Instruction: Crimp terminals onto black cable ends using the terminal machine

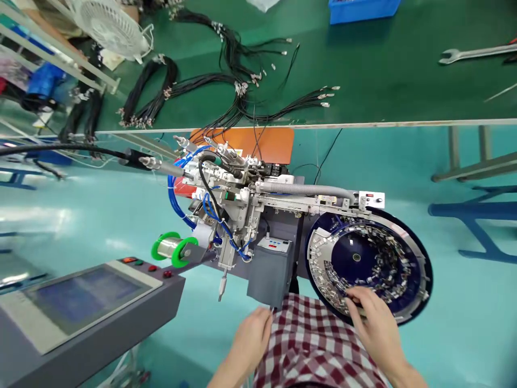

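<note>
My right hand (374, 323) reaches into the near rim of a dark blue vibrating feeder bowl (420, 269) filled with several small metal parts (379, 264). Its fingers are curled down among the parts; what they pinch is too small to make out. My left hand (252, 334) rests lower left of it, fingers loosely curled against a red and white checked cloth (311, 345), just under the grey box (269, 272) of the machine. The machine (242, 205) has blue hoses, black cables and a corrugated grey tube running to the bowl.
A grey control console with a touch screen (81, 296) and coloured buttons stands at the lower left. A green solder wire spool (172, 249) sits by the machine. Beyond, a green table (363, 81) carries black cable bundles, a white fan (109, 24), a blue bin and a wrench (476, 53).
</note>
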A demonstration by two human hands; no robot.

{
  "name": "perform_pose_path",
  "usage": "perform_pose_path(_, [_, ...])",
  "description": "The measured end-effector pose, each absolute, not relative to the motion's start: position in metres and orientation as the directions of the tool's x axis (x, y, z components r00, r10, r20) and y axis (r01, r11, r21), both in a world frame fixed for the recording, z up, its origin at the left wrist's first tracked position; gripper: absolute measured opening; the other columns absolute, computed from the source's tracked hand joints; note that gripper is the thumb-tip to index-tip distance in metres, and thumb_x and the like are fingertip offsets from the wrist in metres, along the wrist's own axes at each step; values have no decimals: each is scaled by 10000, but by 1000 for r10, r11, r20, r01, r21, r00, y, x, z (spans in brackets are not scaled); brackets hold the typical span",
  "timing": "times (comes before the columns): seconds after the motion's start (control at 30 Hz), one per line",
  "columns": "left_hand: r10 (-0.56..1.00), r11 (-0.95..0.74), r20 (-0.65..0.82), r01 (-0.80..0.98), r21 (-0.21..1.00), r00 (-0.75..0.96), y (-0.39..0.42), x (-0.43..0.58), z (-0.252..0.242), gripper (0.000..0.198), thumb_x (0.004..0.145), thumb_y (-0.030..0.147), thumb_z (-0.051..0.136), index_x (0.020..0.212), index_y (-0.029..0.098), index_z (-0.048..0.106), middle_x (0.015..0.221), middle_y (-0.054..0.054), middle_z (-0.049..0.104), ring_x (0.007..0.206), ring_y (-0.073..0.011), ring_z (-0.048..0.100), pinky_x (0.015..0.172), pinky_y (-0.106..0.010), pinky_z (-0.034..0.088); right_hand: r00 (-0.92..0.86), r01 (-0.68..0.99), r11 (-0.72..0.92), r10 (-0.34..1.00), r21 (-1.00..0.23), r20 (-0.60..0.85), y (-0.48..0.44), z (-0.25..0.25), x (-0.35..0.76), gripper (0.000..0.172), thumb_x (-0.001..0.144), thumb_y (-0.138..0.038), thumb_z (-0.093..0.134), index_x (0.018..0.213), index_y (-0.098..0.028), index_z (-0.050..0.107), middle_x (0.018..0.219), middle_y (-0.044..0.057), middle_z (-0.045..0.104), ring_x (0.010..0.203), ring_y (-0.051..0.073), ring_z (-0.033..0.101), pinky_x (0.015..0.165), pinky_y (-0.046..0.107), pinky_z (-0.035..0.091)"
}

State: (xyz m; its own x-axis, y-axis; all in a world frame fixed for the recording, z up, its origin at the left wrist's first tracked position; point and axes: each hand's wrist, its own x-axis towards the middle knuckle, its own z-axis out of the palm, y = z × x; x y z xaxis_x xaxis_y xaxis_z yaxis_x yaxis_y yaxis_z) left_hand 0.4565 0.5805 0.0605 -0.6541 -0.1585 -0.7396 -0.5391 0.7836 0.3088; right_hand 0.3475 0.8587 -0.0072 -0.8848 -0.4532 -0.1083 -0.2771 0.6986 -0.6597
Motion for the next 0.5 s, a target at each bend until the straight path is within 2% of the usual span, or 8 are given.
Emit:
perform_pose_path(0.07, [-148, 798, -563, -435, 418, -813, 580, 421, 51, 344, 1002, 273, 305, 1173, 158, 580, 1160, -128, 623, 1102, -219, 583, 954, -404, 482, -860, -372, 685, -509, -626, -45, 858, -14, 348, 191, 953, -357, 500, 1048, -214, 585, 988, 66, 682, 948, 239, 643, 785, 370, 474])
perform_pose_path(0.1, [-168, 818, -445, -376, 435, -880, 578, 400, 46, 365, 994, 284, 337, 1287, 149, 508, 1297, -153, 563, 1243, -250, 501, 1042, -444, 423, -856, -401, 685, -517, -609, -18, 857, -17, 349, 193, 952, -350, 502, 1046, -207, 591, 981, 68, 688, 947, 239, 645, 787, 369, 466])
perform_pose_path(0.17, [-217, 857, -295, -326, 398, -931, 571, 358, 34, 453, 981, 301, 386, 1405, 141, 386, 1451, -175, 437, 1366, -284, 371, 1109, -490, 346, -860, -432, 696, -510, -573, 29, 854, -22, 351, 194, 947, -331, 512, 1043, -189, 603, 963, 75, 699, 925, 234, 656, 783, 360, 459])
perform_pose_path(0.3, [-316, 871, -204, -369, 325, -927, 556, 293, 11, 623, 959, 376, 439, 1483, 104, 239, 1559, -208, 264, 1413, -347, 270, 1108, -559, 306, -861, -479, 715, -497, -509, 112, 853, -31, 352, 178, 912, -286, 575, 1037, -175, 634, 926, 77, 718, 841, 219, 674, 773, 349, 461])
perform_pose_path(0.5, [-368, 868, -197, -411, 278, -909, 542, 259, -9, 681, 947, 444, 436, 1472, 51, 251, 1558, -246, 243, 1361, -397, 312, 1041, -589, 361, -825, -532, 698, -555, -479, 107, 864, -36, 353, 195, 915, -247, 511, 1022, -144, 638, 907, 112, 722, 789, 226, 682, 753, 358, 466])
